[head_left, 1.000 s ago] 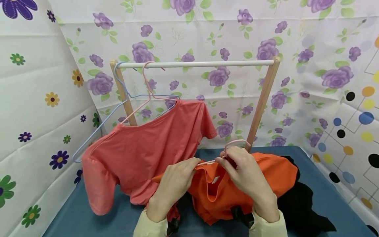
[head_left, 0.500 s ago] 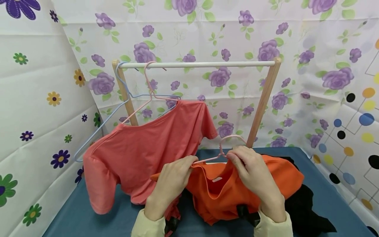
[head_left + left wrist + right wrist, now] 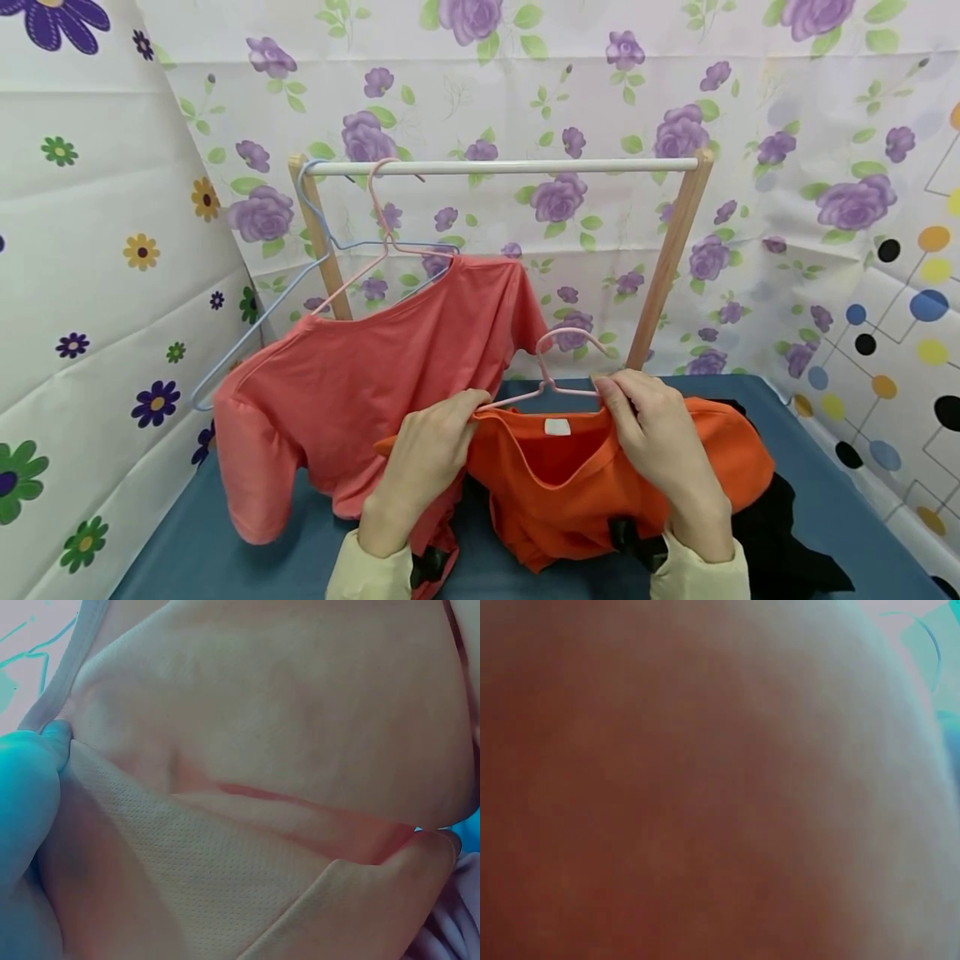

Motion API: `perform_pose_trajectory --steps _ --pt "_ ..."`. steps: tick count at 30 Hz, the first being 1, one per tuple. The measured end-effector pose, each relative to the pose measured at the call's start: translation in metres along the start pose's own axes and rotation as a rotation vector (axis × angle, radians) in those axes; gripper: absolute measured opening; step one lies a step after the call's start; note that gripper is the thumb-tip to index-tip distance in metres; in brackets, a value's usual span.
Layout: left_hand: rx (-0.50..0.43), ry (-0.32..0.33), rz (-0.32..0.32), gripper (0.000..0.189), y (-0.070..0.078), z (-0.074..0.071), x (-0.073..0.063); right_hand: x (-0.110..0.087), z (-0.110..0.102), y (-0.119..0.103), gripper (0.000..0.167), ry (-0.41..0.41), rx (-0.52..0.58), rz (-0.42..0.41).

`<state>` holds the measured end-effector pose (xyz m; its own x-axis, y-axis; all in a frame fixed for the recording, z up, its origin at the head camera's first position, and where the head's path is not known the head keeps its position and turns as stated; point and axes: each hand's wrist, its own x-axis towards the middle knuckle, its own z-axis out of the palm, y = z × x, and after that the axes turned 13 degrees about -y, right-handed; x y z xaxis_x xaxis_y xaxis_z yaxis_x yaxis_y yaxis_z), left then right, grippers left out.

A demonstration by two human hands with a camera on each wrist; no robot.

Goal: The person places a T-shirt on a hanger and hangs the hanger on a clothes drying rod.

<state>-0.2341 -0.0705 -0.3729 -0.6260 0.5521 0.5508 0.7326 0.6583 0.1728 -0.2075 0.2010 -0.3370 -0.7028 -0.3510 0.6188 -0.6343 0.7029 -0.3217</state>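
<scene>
In the head view an orange shirt (image 3: 555, 508) is stretched between both hands, its neckline facing up with a white label (image 3: 557, 427) at the back. A pink hanger (image 3: 547, 385) sits in the neckline, hook upward and bent to the right. My left hand (image 3: 431, 454) pinches the left side of the collar together with the hanger's arm. On the other side my right hand (image 3: 652, 433) grips the collar by the hanger's right arm. Pale-tinted shirt cloth (image 3: 225, 847) fills most of the left wrist view, fingers (image 3: 30, 802) at its edge. Blurred cloth (image 3: 690, 795) covers the right wrist view.
Behind stands a rack with a white rail (image 3: 510, 167) and wooden posts. At its left end hang a blue hanger (image 3: 255, 325) and a coral shirt (image 3: 360, 367) on a pink hanger. Black cloth (image 3: 787, 533) lies at the right on the blue table (image 3: 172, 550).
My right hand has moved right along the collar and the left hand slightly left. The neckline is spread wider, the hanger's hook has shifted left and up, and more of the label shows.
</scene>
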Motion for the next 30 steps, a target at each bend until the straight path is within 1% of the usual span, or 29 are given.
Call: perform_pose_trajectory --steps 10,19,25,30 --pt "-0.027 0.003 -0.012 0.029 -0.001 -0.002 -0.001 -0.001 -0.002 0.002 0.035 0.019 -0.019 0.075" --pt "-0.032 -0.001 -0.012 0.028 -0.002 -0.004 0.0 -0.003 -0.005 0.005 0.04 0.049 -0.004 0.143" --pt "-0.037 -0.017 -0.031 0.028 -0.003 -0.005 0.0 -0.004 -0.006 0.01 0.037 0.071 -0.024 0.17" --pt "-0.032 -0.018 -0.037 0.029 -0.003 -0.005 -0.001 -0.005 -0.007 0.012 0.034 0.069 -0.035 0.203"
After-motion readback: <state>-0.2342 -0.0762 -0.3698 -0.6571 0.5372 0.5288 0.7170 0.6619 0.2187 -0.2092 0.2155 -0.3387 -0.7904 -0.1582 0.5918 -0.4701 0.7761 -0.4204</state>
